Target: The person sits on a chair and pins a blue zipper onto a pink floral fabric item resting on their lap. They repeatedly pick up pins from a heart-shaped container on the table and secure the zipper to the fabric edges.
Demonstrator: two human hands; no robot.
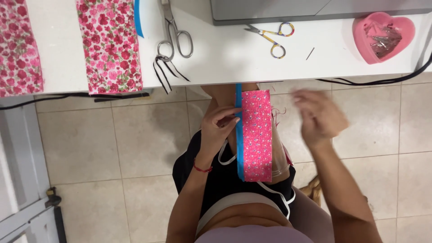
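On the lap, the left hand [218, 128] pinches the pink fabric strip's [257, 135] blue edge; the right hand [320, 118] hovers open, blurred.

Open floor [135, 144] flanks the lap; table edge [288, 74] bounds it above

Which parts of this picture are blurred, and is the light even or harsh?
Head view: the right hand is smeared by motion blur; the left hand, pinching the pink fabric strip at its blue edge, is sharp, as are the silver scissors. Light is soft and even on the white table, without strong glare.
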